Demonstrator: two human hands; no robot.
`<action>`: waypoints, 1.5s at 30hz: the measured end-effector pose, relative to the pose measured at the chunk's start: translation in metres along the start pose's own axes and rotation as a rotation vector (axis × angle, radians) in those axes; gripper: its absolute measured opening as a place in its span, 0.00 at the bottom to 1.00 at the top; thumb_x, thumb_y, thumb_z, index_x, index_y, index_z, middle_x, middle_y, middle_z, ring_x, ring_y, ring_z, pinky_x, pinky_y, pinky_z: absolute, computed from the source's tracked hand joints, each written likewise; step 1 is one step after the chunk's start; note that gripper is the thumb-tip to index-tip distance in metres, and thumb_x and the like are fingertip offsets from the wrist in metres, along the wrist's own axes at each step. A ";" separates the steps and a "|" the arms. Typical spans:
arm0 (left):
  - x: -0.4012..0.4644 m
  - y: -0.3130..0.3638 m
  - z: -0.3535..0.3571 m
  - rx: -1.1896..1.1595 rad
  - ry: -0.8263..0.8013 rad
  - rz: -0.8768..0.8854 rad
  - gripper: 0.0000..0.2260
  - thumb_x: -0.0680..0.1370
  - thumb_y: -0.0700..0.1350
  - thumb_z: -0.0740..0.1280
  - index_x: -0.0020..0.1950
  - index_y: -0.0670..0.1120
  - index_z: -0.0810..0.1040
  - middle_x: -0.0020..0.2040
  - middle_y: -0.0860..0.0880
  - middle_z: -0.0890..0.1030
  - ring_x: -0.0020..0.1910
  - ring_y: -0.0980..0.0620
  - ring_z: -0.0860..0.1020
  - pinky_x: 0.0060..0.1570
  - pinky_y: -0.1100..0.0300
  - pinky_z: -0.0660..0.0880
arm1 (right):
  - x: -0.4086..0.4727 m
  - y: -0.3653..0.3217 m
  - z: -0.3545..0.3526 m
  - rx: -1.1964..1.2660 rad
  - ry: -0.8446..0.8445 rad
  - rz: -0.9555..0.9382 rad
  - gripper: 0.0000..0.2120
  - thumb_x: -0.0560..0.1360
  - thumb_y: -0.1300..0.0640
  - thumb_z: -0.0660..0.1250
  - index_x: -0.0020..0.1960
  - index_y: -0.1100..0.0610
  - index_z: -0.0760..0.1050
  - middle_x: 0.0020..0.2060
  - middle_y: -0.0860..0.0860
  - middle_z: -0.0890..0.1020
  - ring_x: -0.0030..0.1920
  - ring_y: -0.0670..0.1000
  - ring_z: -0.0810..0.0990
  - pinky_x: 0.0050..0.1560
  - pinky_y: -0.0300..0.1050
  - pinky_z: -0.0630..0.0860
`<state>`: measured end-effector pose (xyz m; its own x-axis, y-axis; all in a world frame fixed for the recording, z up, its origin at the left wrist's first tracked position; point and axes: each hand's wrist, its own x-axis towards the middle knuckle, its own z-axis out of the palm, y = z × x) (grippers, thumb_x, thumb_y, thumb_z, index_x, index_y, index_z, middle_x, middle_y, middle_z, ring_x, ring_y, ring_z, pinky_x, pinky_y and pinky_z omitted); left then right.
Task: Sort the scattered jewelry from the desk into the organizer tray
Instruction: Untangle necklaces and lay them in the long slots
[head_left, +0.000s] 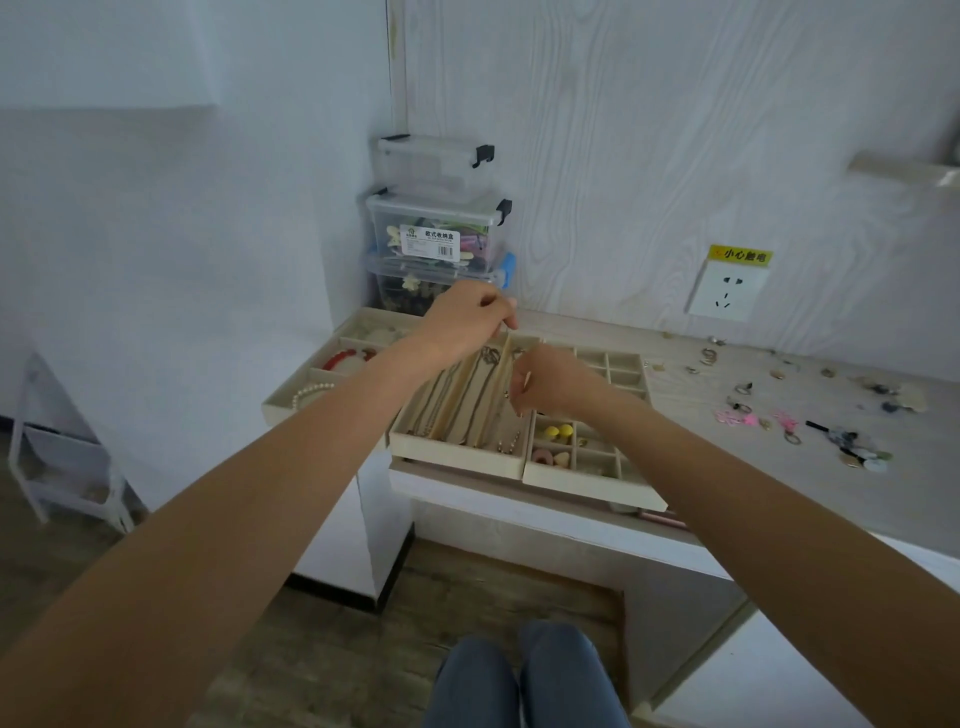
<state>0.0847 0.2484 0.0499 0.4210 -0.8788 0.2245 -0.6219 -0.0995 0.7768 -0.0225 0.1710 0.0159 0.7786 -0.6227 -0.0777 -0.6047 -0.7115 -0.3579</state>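
Both hands are up over the cream long-slot necklace tray (457, 447) at the near-left end of the pale wood-grain surface (779, 457). The left hand (470, 325) has its fingertips pinched together on the top of a thin gold chain (491, 356), and the right hand (545, 382) is curled in close beside it, pinching something thin that looks like the same chain, though it's too fine to say for sure.

Right beside it sits a cream grid tray with small square cells (597, 467) holding yellow beads (558, 431). On the left there's another cream tray (332, 358) with a red bangle (345, 358) and a white pearl strand (311, 391).

The scattered small rings, earrings and pink bits (779, 410) lie well off to the right on the surface. Three stacked clear plastic storage boxes (436, 228) stand in the corner behind the trays.
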 end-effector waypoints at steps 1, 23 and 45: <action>0.001 0.001 0.000 -0.007 -0.006 0.000 0.13 0.80 0.44 0.60 0.37 0.47 0.77 0.34 0.51 0.76 0.34 0.57 0.73 0.39 0.64 0.69 | 0.000 0.001 -0.001 -0.004 -0.006 0.016 0.05 0.71 0.63 0.67 0.47 0.61 0.79 0.49 0.54 0.82 0.50 0.52 0.80 0.53 0.48 0.78; 0.027 0.006 -0.017 -0.017 -0.185 -0.015 0.07 0.75 0.40 0.69 0.52 0.43 0.82 0.46 0.51 0.82 0.54 0.56 0.77 0.59 0.64 0.67 | 0.005 0.031 -0.056 0.822 0.178 0.073 0.08 0.74 0.65 0.68 0.51 0.69 0.78 0.36 0.56 0.82 0.32 0.45 0.79 0.34 0.33 0.79; 0.046 0.021 -0.011 -0.250 -0.062 -0.112 0.10 0.73 0.44 0.72 0.51 0.42 0.82 0.45 0.53 0.78 0.45 0.63 0.73 0.43 0.73 0.65 | 0.008 0.019 -0.066 0.825 0.053 -0.043 0.04 0.73 0.60 0.70 0.48 0.58 0.80 0.38 0.49 0.84 0.35 0.44 0.80 0.36 0.35 0.69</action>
<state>0.0981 0.2112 0.0823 0.4321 -0.8964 0.0982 -0.3880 -0.0865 0.9176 -0.0390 0.1305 0.0701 0.7769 -0.6295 -0.0118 -0.2410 -0.2800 -0.9292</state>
